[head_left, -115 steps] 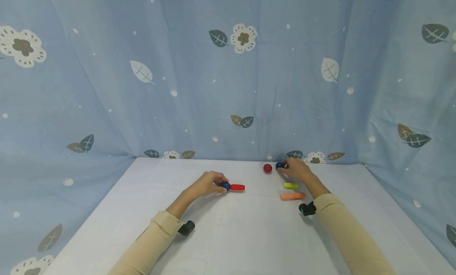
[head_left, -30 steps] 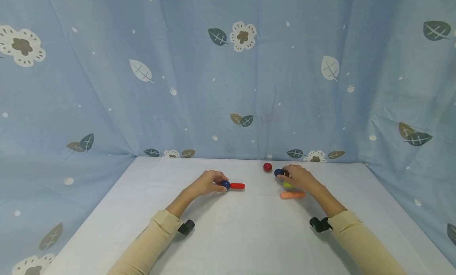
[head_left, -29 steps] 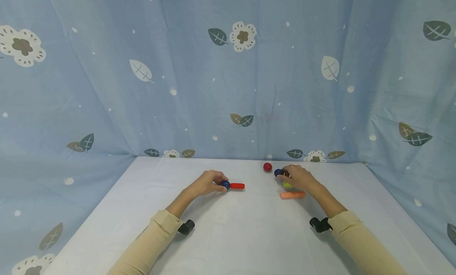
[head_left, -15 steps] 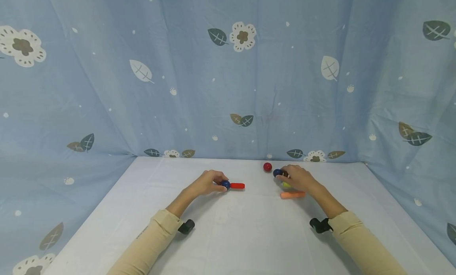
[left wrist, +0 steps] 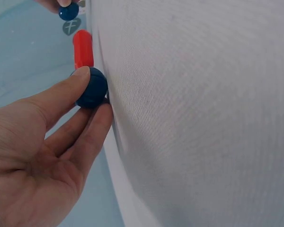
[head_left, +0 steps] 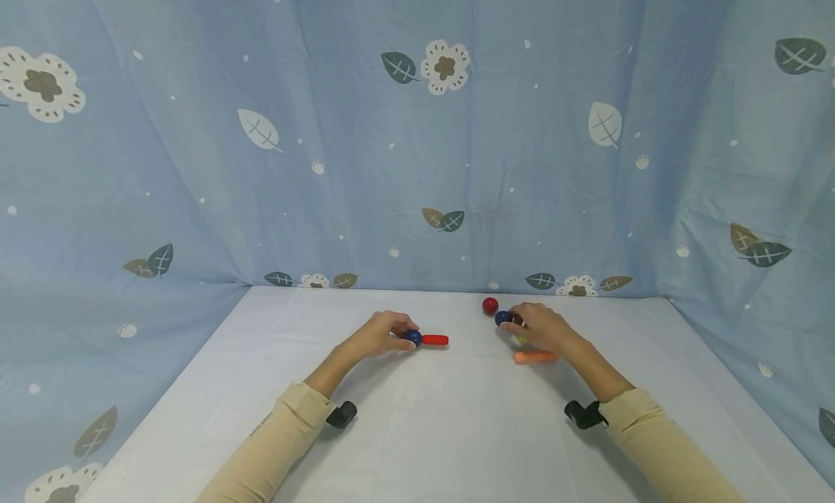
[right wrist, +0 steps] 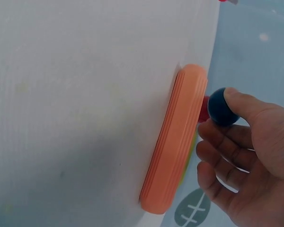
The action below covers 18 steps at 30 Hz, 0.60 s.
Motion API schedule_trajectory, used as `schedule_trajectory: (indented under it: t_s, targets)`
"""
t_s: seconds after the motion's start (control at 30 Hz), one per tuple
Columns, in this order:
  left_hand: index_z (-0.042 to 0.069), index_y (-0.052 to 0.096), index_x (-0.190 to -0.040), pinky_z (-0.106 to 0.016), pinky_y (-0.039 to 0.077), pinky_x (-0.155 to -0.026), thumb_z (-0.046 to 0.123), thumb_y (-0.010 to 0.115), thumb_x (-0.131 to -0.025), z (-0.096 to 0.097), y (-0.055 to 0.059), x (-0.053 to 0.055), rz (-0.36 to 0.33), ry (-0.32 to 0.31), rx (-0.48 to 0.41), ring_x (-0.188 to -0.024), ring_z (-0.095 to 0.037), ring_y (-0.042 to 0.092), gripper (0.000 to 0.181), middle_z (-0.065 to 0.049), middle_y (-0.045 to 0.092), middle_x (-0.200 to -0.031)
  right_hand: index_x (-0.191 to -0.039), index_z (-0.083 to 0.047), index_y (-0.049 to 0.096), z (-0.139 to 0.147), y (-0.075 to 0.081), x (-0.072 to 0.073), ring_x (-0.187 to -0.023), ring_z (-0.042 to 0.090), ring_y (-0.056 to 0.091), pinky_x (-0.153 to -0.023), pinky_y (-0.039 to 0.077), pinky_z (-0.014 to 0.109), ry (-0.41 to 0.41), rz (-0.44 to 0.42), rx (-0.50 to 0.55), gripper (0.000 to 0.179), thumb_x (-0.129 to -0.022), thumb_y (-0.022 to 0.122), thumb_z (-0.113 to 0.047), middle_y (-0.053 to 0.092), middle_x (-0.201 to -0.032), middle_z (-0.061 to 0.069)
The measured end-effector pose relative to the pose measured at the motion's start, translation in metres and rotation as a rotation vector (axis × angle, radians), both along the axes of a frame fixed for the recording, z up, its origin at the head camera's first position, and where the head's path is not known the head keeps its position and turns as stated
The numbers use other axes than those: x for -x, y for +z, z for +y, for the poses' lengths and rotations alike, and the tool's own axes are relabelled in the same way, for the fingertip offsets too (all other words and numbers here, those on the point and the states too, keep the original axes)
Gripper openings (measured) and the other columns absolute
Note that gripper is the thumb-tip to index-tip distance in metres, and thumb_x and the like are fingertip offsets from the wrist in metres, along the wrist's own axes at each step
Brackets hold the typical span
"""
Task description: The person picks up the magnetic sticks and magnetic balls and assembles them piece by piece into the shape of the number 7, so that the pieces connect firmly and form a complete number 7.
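My left hand pinches a dark blue ball between thumb and fingers, low over the white table. A red rod extends to the right from that ball, end against it. To the right, my right hand holds a second blue ball between thumb and fingertips. Just behind it is a red ball, partly hidden by the blue one in the right wrist view. A yellow-green rod lies mostly hidden under my right hand. An orange ridged rod rests in front of that hand.
The white-covered table reaches back to a blue curtain printed with leaves and flowers. Small black cameras hang at both wrists, the left camera and the right camera, close over the cloth.
My right hand has brought its blue ball nearer and to the left, away from the curtain, and now covers most of the yellow-green rod. The left hand has stayed put.
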<state>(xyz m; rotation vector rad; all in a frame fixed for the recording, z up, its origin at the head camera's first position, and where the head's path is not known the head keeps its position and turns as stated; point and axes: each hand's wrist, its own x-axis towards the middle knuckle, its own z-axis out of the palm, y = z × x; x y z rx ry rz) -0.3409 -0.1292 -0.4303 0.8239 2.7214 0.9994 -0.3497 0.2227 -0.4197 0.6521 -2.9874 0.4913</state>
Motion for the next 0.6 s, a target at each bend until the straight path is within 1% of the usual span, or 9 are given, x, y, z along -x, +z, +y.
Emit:
schedule_trajectory:
  t_s: [0.13, 0.33, 0.5, 0.6]
  targets:
    - [0.009, 0.07, -0.114, -0.042, 0.054, -0.096, 0.015, 0.075, -0.087, 0.0, 0.001, 0.0, -0.01, 0.009, 0.001, -0.1, -0.02, 0.069, 0.028, -0.007, 0.074, -0.108, -0.104, -0.002, 0.068, -0.005, 0.0, -0.002, -0.069, 0.014, 0.051, -0.062, 0.043, 0.026, 0.016, 0.006, -0.008, 0.032, -0.093, 0.067, -0.032, 0.061, -0.077, 0.0]
    - [0.011, 0.071, -0.114, -0.043, 0.053, -0.098, 0.015, 0.075, -0.087, 0.0, -0.001, 0.001, -0.021, 0.022, 0.005, -0.1, -0.019, 0.068, 0.027, -0.006, 0.074, -0.109, -0.097, -0.004, 0.068, -0.012, 0.003, -0.007, -0.067, 0.013, 0.05, -0.058, 0.042, 0.024, 0.051, 0.006, 0.0, 0.026, -0.093, 0.068, -0.029, 0.059, -0.074, 0.0]
    - [0.013, 0.071, -0.114, -0.044, 0.052, -0.099, 0.015, 0.075, -0.087, 0.0, -0.001, 0.001, -0.024, 0.035, 0.006, -0.1, -0.018, 0.068, 0.027, -0.006, 0.074, -0.109, -0.097, -0.006, 0.068, -0.015, 0.001, -0.008, -0.067, 0.013, 0.049, -0.058, 0.041, 0.025, 0.047, -0.002, -0.006, 0.025, -0.093, 0.067, -0.031, 0.057, -0.074, -0.001]
    - [0.012, 0.071, -0.114, -0.045, 0.051, -0.1, 0.015, 0.075, -0.087, 0.001, 0.0, -0.001, -0.025, 0.033, 0.004, -0.099, -0.018, 0.067, 0.027, -0.006, 0.074, -0.109, -0.096, -0.006, 0.068, -0.017, 0.0, -0.008, -0.067, 0.013, 0.049, -0.058, 0.04, 0.025, 0.047, -0.009, -0.013, 0.026, -0.093, 0.067, -0.031, 0.057, -0.074, -0.002]
